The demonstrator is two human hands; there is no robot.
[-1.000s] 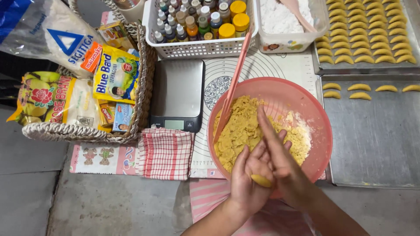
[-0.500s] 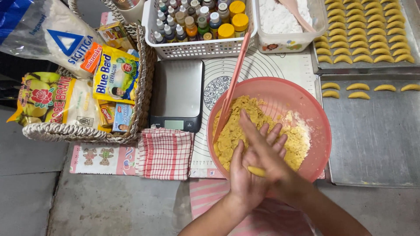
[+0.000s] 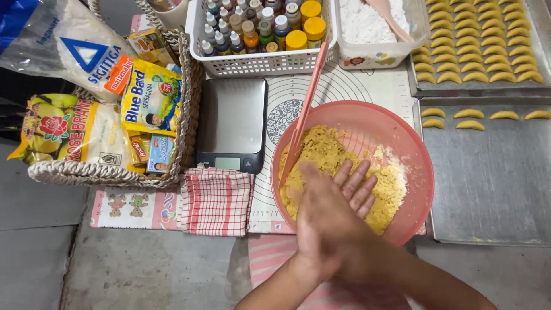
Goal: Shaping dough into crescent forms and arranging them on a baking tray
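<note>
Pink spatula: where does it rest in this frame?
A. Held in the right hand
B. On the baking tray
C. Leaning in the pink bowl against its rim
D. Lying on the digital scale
C: the pink spatula stands tilted with its blade in the dough inside the pink bowl, untouched by either hand.

grey floor [image 3: 132,270] (mats [image 3: 344,92], trays [image 3: 488,183])

dough [image 3: 321,155] | yellow, crumbly | heaped in pink bowl [image 3: 402,132] | spatula [image 3: 304,123] leaning in
</note>
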